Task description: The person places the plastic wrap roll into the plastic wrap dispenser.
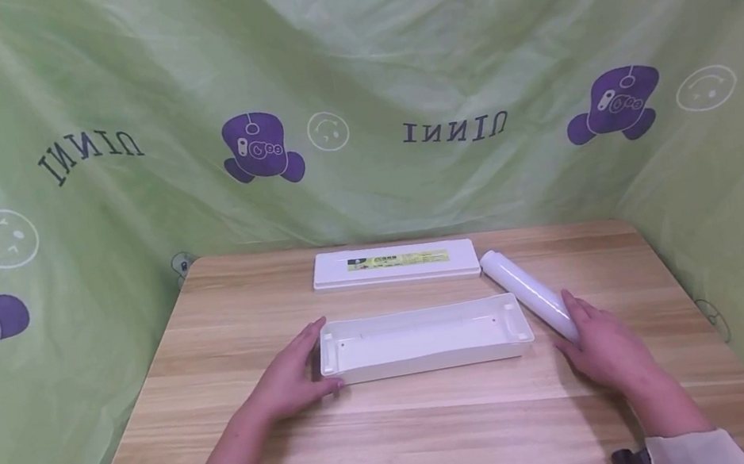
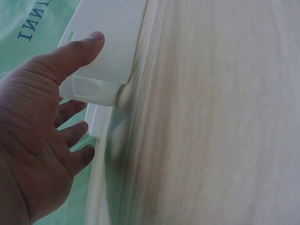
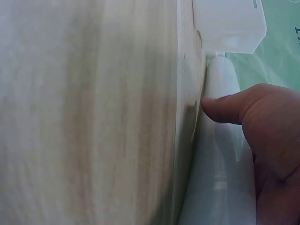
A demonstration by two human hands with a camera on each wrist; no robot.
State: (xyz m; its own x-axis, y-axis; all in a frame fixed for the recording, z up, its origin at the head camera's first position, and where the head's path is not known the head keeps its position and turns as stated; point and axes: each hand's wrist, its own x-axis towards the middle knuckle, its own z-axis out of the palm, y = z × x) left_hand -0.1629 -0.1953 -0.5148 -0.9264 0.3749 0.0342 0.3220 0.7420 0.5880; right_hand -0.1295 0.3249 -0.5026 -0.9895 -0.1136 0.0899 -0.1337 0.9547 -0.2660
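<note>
A long open white plastic box [image 1: 428, 363] stands on the table in front of me. My left hand [image 1: 290, 379] holds its left end, with the thumb at the near side and the fingers at the far side; in the left wrist view the thumb [image 2: 79, 54] lies against the box wall [image 2: 110, 37]. To the right of the box a roll of cling film [image 1: 529, 293] lies slanted on the table. My right hand [image 1: 609, 345] grips the near end of that roll, its thumb [image 3: 225, 108] on the near side; its other fingers are mostly hidden in the right wrist view.
Behind the box lies a flat white lid [image 1: 331, 272] with a yellow-green label [image 1: 398, 260]; the roll's far end is close to its right corner. The wooden table [image 1: 405, 451] is bordered by a green printed curtain [image 1: 344, 44] at the back and sides.
</note>
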